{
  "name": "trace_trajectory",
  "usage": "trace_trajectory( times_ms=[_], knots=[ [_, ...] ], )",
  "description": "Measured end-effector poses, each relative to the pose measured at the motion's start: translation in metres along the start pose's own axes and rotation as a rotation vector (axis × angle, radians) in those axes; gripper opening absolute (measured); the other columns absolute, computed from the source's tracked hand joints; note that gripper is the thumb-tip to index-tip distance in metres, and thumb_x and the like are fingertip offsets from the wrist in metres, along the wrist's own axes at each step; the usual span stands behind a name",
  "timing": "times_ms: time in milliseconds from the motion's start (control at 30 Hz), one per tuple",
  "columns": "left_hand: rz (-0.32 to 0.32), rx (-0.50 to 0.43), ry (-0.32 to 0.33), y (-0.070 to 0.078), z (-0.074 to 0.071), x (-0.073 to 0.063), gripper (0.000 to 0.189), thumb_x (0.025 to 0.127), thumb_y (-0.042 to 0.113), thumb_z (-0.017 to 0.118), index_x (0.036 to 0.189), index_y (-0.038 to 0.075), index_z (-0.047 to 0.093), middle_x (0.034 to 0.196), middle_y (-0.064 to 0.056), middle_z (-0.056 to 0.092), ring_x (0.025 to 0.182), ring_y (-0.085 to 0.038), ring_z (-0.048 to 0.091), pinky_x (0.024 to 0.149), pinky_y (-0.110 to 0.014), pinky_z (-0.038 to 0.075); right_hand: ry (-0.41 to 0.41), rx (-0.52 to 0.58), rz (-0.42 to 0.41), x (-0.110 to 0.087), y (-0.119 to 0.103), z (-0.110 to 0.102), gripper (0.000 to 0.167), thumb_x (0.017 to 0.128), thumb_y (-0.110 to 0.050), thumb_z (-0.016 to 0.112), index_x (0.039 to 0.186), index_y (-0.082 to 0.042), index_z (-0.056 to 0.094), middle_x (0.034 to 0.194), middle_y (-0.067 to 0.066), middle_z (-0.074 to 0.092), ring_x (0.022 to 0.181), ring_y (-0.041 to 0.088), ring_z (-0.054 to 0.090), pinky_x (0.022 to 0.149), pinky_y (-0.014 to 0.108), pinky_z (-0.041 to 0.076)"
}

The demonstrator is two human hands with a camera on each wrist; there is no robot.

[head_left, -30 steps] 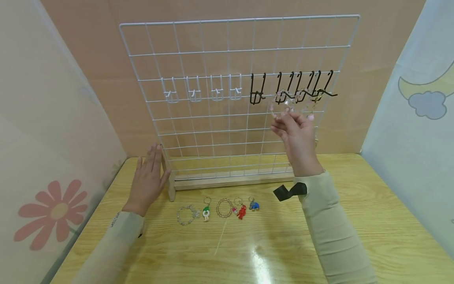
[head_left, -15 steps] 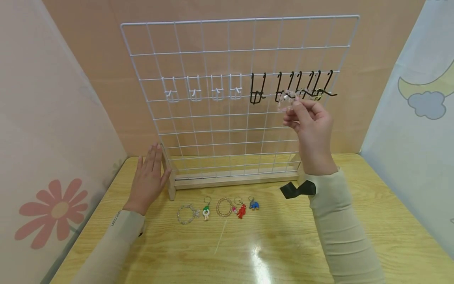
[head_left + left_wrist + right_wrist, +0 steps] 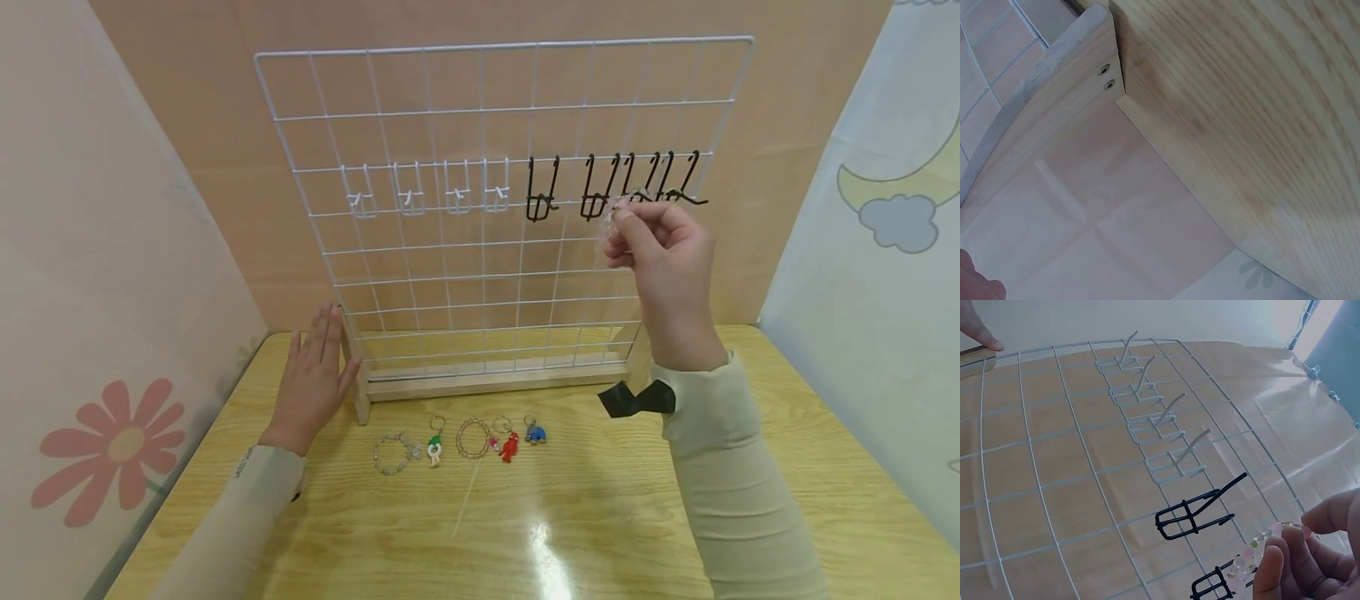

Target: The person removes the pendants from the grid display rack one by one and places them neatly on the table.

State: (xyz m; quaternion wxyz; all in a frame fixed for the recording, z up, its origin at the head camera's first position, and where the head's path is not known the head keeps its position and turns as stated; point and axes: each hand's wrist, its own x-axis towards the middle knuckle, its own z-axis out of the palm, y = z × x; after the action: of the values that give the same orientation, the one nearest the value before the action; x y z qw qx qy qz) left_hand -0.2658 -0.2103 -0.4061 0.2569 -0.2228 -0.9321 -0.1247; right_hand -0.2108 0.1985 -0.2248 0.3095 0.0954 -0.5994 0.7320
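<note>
1. Surface [image 3: 360, 542]: yellow wood grain, glare patch near the front edge.
2. On it, a loose row, left to right: clear bracelet [image 3: 389, 472], green keyring [image 3: 435, 450], gold-tinted bracelet [image 3: 472, 457] with a pink charm, red keyring [image 3: 509, 447], blue keyring [image 3: 536, 434]. Red keyring lies just beside the pink charm.
3. Left hand [image 3: 311, 387]: fingers straight and together, grasping nothing; laid along the left foot [image 3: 363, 400] of the rack, fingertips at its top.
4. Right hand [image 3: 667, 258]: raised, thumb and fingers pinching the pink bracelet [image 3: 606, 229]. Beads pink and clear, hanging below the fingertips, in front of the black hooks. Contact with a hook: cannot tell.
5. Rack [image 3: 502, 46]: white wire grid, upright on a wooden base.
6. On one wire: four white hooks [image 3: 411, 200] left, four black hooks [image 3: 540, 200] right; rightmost ones partly hidden by the right hand.
7. Behind: tan backdrop [image 3: 795, 208].
</note>
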Motion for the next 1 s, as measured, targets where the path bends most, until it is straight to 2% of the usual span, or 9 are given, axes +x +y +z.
trace_trajectory(
  times_ms=[133,367,600,700,833,1000],
  knots=[
    [-0.001,0.007,-0.004,0.001,0.0,0.0,0.085,0.103,0.024,0.06,0.162,0.001,0.003,0.169,-0.02,0.008,0.154,-0.039,0.013,0.121,-0.062,0.011,-0.048,-0.073,-0.012,-0.005,-0.001,-0.001,0.008,0.093,-0.005,0.071,0.091,0.003,0.07,0.075,0.009,0.068,0.062,0.016,0.062,0.058,0.021,0.056],
    [-0.002,0.008,-0.005,0.001,0.0,0.0,0.085,0.103,0.025,0.06,0.162,0.001,0.003,0.169,-0.02,0.007,0.154,-0.038,0.012,0.119,-0.065,0.015,-0.128,-0.205,0.011,-0.014,-0.001,-0.005,0.006,0.094,-0.007,0.071,0.092,-0.003,0.074,0.092,0.008,0.071,0.068,0.015,0.062,0.061,0.019,0.056],
    [0.0,0.003,0.008,0.0,0.003,0.0,0.086,0.103,0.024,0.06,0.162,0.003,0.003,0.169,-0.019,0.008,0.152,-0.042,0.017,0.12,-0.064,0.015,-0.242,-0.518,0.049,-0.025,0.006,-0.013,0.026,0.098,-0.022,0.069,0.106,0.003,0.073,0.085,-0.001,0.067,0.074,0.016,0.063,0.069,0.021,0.057],
    [-0.001,0.004,0.007,-0.001,0.003,0.0,0.086,0.103,0.024,0.061,0.163,0.003,0.002,0.169,-0.018,0.007,0.152,-0.042,0.018,0.12,-0.063,0.013,-0.297,-0.584,0.054,-0.028,0.01,-0.018,0.027,0.099,-0.022,0.067,0.106,0.004,0.072,0.081,-0.002,0.066,0.073,0.015,0.064,0.07,0.02,0.057],
    [-0.004,0.002,0.0,-0.001,0.003,0.001,0.086,0.103,0.025,0.06,0.163,0.003,0.002,0.169,-0.018,0.007,0.153,-0.041,0.015,0.121,-0.062,0.011,-0.379,-0.652,0.073,-0.031,0.017,-0.025,0.022,0.1,-0.021,0.066,0.104,-0.001,0.074,0.081,0.003,0.067,0.075,0.016,0.065,0.069,0.02,0.055],
    [-0.015,-0.002,-0.017,-0.001,0.001,0.001,0.086,0.104,0.025,0.059,0.162,0.003,0.001,0.168,-0.021,0.008,0.155,-0.038,0.01,0.121,-0.062,0.01,-0.461,-0.716,0.146,-0.036,0.027,-0.033,0.025,0.102,-0.025,0.064,0.11,-0.004,0.074,0.091,0.012,0.07,0.082,0.017,0.066,0.069,0.025,0.053]
  ],
)
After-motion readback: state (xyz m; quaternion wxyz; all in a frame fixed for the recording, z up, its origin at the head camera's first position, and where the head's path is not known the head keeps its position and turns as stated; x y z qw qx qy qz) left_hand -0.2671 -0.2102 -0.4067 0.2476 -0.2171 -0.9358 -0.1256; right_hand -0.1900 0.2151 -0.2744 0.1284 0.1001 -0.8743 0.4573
